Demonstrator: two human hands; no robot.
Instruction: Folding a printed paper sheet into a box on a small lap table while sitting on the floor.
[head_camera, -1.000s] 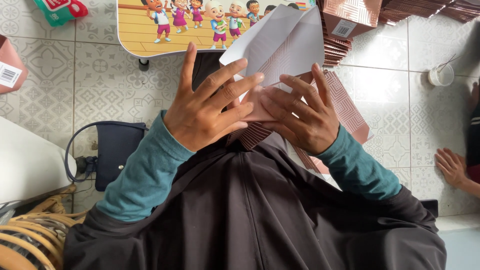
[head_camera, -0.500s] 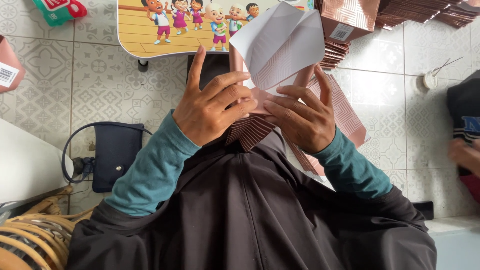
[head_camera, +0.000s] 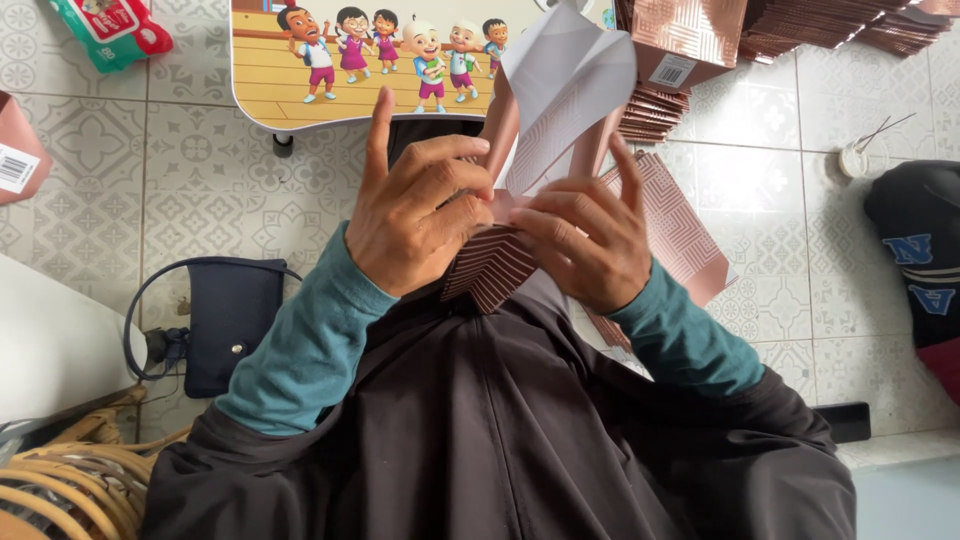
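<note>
Both the left hand (head_camera: 415, 205) and right hand (head_camera: 585, 240) grip a copper box (head_camera: 560, 110), long axis pointing away; its base is hidden behind fingers.

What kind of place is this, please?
Probably a home floor used for craft work: patterned floor tiles, a small cartoon-printed table, and stacks of copper-patterned card pieces.

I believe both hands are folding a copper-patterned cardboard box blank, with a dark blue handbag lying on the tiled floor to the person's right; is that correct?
Not quite: the dark blue handbag lies to the person's left, as the head view shows. The rest holds: the left hand and right hand are both on the copper-patterned cardboard box blank, over the tiled floor.
</note>
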